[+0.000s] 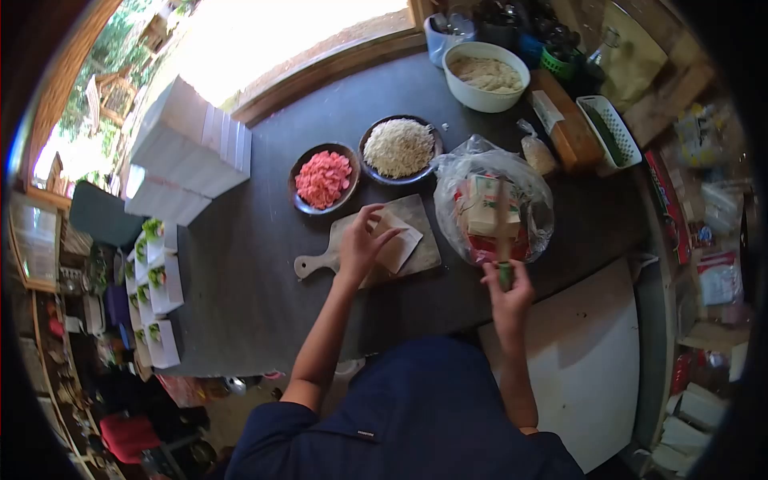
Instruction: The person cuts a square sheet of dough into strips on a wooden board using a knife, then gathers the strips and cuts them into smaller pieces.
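Note:
My left hand (pixel 364 244) is over the wooden cutting board (pixel 430 240), its fingers apart and curved beside a pale square wrapper (pixel 398 240) lying on the board. In my right hand (pixel 510 292) is the green handle of a knife (pixel 502 228), its blurred blade pointing away from me over a clear plastic bag (pixel 540 188). Inside the open bag sits a stack of pale packets (pixel 484 208) with red packaging beneath. Beyond the board stand a dark bowl of pink pieces (pixel 323 179) and a dark bowl of whitish shreds (pixel 398 148).
A white tub of pale crumbs (pixel 486 76) stands at the back, near a wooden block (pixel 568 124) and a white basket (pixel 612 132). Stacked white boxes (pixel 188 148) are at the left, with open boxes holding greens (pixel 164 288) nearer me.

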### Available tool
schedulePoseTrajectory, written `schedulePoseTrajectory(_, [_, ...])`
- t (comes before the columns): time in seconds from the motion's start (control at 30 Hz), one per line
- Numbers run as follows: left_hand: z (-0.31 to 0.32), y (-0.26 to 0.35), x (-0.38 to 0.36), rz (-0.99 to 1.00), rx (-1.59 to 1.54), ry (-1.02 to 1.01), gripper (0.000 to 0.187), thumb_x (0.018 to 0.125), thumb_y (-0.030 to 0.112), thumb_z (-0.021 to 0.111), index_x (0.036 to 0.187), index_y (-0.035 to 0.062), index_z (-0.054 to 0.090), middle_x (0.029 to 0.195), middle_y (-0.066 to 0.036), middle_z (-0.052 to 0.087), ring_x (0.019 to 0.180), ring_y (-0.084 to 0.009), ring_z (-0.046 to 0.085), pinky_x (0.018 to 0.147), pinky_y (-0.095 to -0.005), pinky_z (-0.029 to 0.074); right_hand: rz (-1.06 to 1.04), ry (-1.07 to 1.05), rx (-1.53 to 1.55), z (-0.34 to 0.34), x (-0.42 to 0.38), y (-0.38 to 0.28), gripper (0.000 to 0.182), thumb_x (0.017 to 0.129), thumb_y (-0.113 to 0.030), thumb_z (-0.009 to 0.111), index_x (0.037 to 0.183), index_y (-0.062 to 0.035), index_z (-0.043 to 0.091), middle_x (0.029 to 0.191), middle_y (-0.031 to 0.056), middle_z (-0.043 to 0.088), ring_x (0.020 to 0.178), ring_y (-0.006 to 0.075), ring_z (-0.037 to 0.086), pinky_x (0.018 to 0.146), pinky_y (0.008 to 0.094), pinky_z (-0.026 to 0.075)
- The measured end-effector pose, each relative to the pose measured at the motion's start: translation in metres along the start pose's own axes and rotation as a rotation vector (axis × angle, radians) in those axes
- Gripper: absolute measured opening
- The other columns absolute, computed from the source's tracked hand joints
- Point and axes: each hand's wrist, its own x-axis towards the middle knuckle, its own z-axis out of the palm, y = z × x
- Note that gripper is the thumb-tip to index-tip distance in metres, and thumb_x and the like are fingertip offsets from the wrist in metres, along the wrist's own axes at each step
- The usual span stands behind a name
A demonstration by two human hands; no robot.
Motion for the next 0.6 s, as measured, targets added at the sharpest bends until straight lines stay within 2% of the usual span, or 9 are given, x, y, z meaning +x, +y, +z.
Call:
schedulePoseTrajectory(0.07, [0.001,0.001,-0.01,0.458,0.272,0.156,0.06,0.082,0.024,0.094,0.136,0.0105,0.069,0.125,-0.009,0.075,0.106,-0.026,0.07,0.094,-0.0419,0.055,-0.019,-0.113,0.022,0.01,-0.003,0.008,0.029,0.098,-0.022,0.086,0.107,0.0002,0.07,0.088,0.0054,0.077,0.083,0.0094,0.071,0.076,0.0299,0.057])
schedulePoseTrajectory(0.1, [0.0,-0.018,-0.003,0.556,0.287,0.292,0.055,0.086,0.024,0.091,0.135,0.0101,0.07,0.125,-0.009,0.074,0.109,-0.0277,0.069,0.097,-0.0424,0.053,-0.081,-0.13,-0.087,0.028,0.001,0.019,0.03,0.096,-0.021,0.087,0.106,-0.0003,0.069,0.088,0.0073,0.078,0.084,0.0111,0.073,0.077,0.0309,0.057])
schedulePoseTrajectory(0.2, [-0.041,-0.038,-0.026,0.462,0.545,0.511,0.044,0.096,0.025,0.081,0.135,0.0075,0.07,0.124,-0.011,0.072,0.115,-0.0309,0.067,0.103,-0.0458,0.05,-0.142,-0.192,-0.244,0.059,-0.005,0.005,0.031,0.093,-0.021,0.09,0.103,-0.0015,0.067,0.09,0.0094,0.078,0.08,0.0149,0.074,0.076,0.0343,0.058])
schedulePoseTrajectory(0.27, [-0.048,-0.069,-0.036,0.37,0.564,0.574,0.041,0.097,0.024,0.081,0.133,0.0068,0.072,0.124,-0.011,0.072,0.115,-0.0315,0.067,0.102,-0.046,0.05,-0.15,-0.186,-0.311,0.067,0.005,0.011,0.035,0.09,-0.023,0.091,0.1,-0.0019,0.065,0.088,0.0108,0.077,0.075,0.0211,0.073,0.074,0.0387,0.057])
schedulePoseTrajectory(0.3, [-0.05,-0.076,-0.042,0.29,0.596,0.629,0.038,0.098,0.023,0.08,0.131,0.0061,0.073,0.124,-0.012,0.071,0.115,-0.0321,0.066,0.101,-0.0462,0.05,-0.158,-0.2,-0.323,0.071,0.01,0.016,0.035,0.09,-0.023,0.091,0.1,-0.0019,0.065,0.088,0.0108,0.077,0.075,0.0211,0.073,0.074,0.0387,0.057])
schedulePoseTrajectory(0.33, [-0.05,-0.082,-0.046,0.348,0.569,0.649,0.03,0.099,0.021,0.079,0.123,0.0032,0.077,0.119,-0.012,0.069,0.111,-0.0323,0.065,0.098,-0.0472,0.049,-0.169,-0.164,-0.363,0.074,0.015,0.021,0.037,0.09,-0.026,0.092,0.1,-0.0017,0.065,0.086,0.0107,0.076,0.073,0.0233,0.072,0.073,0.0406,0.057])
schedulePoseTrajectory(0.47, [-0.03,-0.084,-0.056,0.307,0.439,0.654,0.023,0.1,0.017,0.077,0.113,-0.0015,0.079,0.109,-0.013,0.066,0.103,-0.0315,0.063,0.091,-0.046,0.05,-0.145,-0.151,-0.468,0.077,0.027,0.018,0.042,0.089,-0.031,0.091,0.101,0.0001,0.065,0.084,0.0134,0.073,0.075,0.0308,0.071,0.073,0.0459,0.055])
schedulePoseTrajectory(0.57, [-0.019,-0.077,-0.066,0.328,0.417,0.64,0.023,0.1,0.016,0.076,0.114,-0.0024,0.078,0.107,-0.013,0.066,0.102,-0.0322,0.063,0.091,-0.0456,0.05,-0.285,-0.04,-0.53,0.074,0.032,0.028,0.042,0.09,-0.03,0.091,0.102,0.0015,0.066,0.088,0.0164,0.074,0.08,0.0356,0.071,0.076,0.0486,0.055])
schedulePoseTrajectory(0.6, [-0.017,-0.077,-0.071,0.295,0.373,0.585,0.027,0.099,0.016,0.077,0.119,-0.0021,0.077,0.113,-0.014,0.066,0.106,-0.0328,0.063,0.093,-0.0465,0.049,-0.226,-0.047,-0.5,0.071,0.032,0.025,0.042,0.09,-0.029,0.09,0.104,0.0028,0.067,0.091,0.0185,0.074,0.085,0.0383,0.071,0.079,0.0493,0.054])
